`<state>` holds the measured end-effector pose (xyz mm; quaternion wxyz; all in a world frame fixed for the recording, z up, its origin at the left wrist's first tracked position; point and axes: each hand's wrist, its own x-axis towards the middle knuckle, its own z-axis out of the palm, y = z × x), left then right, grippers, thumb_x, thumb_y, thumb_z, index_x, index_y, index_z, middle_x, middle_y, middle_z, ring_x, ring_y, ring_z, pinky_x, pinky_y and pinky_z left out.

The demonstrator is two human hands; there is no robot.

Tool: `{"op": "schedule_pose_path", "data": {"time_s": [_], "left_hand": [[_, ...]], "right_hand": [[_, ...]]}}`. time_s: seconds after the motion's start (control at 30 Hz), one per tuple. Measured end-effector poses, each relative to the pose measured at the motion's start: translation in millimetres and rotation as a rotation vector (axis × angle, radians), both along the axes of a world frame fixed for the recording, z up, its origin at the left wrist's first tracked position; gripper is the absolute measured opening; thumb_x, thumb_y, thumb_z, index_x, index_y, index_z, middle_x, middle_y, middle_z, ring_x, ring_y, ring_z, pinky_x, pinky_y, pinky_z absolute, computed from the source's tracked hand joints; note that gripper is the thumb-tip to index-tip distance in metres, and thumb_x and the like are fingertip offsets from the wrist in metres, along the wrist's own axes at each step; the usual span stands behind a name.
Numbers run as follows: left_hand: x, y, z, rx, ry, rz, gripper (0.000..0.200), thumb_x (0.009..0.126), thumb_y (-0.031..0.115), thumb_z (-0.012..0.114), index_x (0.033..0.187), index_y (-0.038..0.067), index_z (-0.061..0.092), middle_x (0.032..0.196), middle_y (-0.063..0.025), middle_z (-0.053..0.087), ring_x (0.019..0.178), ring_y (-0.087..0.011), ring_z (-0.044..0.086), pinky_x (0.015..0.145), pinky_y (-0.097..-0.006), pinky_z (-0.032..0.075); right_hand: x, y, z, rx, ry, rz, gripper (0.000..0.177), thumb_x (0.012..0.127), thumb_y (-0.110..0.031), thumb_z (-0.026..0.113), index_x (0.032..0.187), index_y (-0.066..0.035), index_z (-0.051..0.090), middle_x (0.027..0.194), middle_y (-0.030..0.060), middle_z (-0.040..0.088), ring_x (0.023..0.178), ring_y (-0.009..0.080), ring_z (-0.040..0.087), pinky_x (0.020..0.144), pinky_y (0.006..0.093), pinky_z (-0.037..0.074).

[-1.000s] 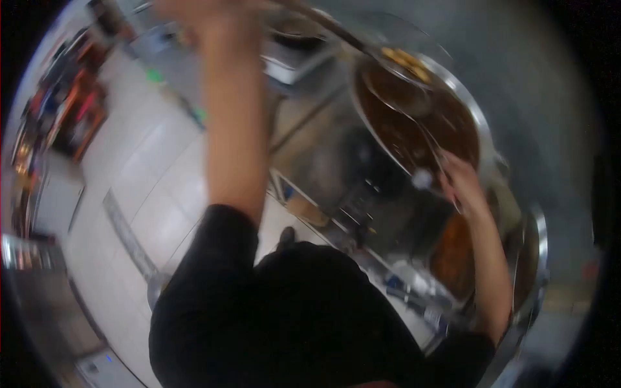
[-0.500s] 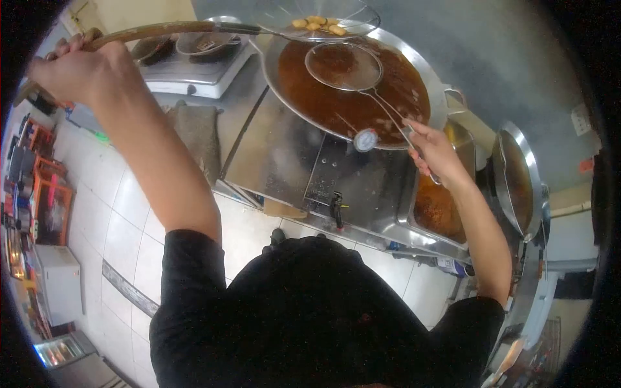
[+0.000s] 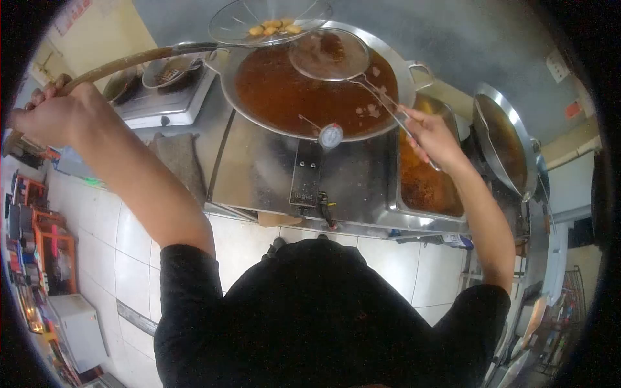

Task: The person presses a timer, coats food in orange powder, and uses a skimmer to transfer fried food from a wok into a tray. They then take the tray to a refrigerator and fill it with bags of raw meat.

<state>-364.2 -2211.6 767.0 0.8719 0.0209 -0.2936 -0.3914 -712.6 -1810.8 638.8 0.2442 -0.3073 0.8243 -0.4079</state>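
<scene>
My left hand [image 3: 55, 116] is closed round the end of a long wooden handle, which belongs to a wide wire strainer [image 3: 226, 27]. Several golden fried pieces [image 3: 275, 27] lie in that strainer, raised over the far side of a large wok [image 3: 228, 97]. Brown oil [image 3: 284, 94] fills the wok, with pale foam at its right. In my right hand [image 3: 435, 139] is the thin metal handle of a round fine-mesh skimmer [image 3: 330, 55], whose head overlaps the oil at the far right. A dial thermometer [image 3: 330, 136] sits at the wok's near rim.
Right of the wok stands a rectangular metal pan [image 3: 427, 187] of orange-brown oil and crumbs. Farther right is a second wok [image 3: 511, 149]. A white stove [image 3: 171, 103] with small strainers is at the left, near a grey cloth [image 3: 178, 158]. Tiled floor [image 3: 246, 239] lies below.
The view has turned, so the wok and counter appear farther left. Over the oil, the fine-mesh skimmer has shifted rightward relative to the wok. Both hands keep their holds.
</scene>
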Motion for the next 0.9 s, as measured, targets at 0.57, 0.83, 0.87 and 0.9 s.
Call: {"op": "schedule_pose_path", "data": {"time_s": [0.57,0.83,0.87,0.9], "left_hand": [[-43,42,10,0.021,-0.031,0.012,0.046,0.101,0.05,0.045,0.076,0.015,0.03,0.064,0.0011,0.029,0.051,-0.0139,0.032,0.054,-0.0294,0.035],[-52,45,14,0.043,-0.027,-0.021,0.045,0.1,0.048,0.044,0.074,0.015,0.029,0.063,0.0004,0.031,0.049,-0.0148,0.032,0.052,-0.0307,0.034],[-55,50,14,0.064,-0.032,0.018,0.045,0.1,0.048,0.045,0.074,0.015,0.029,0.063,0.0002,0.031,0.049,-0.0147,0.032,0.052,-0.0309,0.035],[-58,55,15,0.085,-0.036,0.058,0.045,0.1,0.047,0.045,0.074,0.015,0.029,0.063,0.0,0.031,0.048,-0.0147,0.032,0.051,-0.0312,0.035]], "right_hand": [[-35,39,-1,0.018,0.027,-0.108,0.046,0.106,-0.022,0.049,0.151,-0.015,0.045,0.068,0.0021,0.054,0.044,0.009,0.043,0.04,0.0264,0.037],[-42,55,-2,0.0,0.069,-0.108,0.045,0.104,-0.021,0.049,0.148,-0.013,0.05,0.067,0.003,0.055,0.042,0.0104,0.043,0.04,0.028,0.037],[-44,56,-4,-0.008,0.041,-0.131,0.045,0.104,-0.021,0.05,0.148,-0.012,0.05,0.067,0.0033,0.055,0.042,0.0104,0.043,0.04,0.0278,0.037],[-45,57,-4,-0.015,0.014,-0.154,0.046,0.103,-0.02,0.05,0.148,-0.012,0.05,0.067,0.0036,0.055,0.042,0.0104,0.043,0.04,0.0275,0.037]]}}
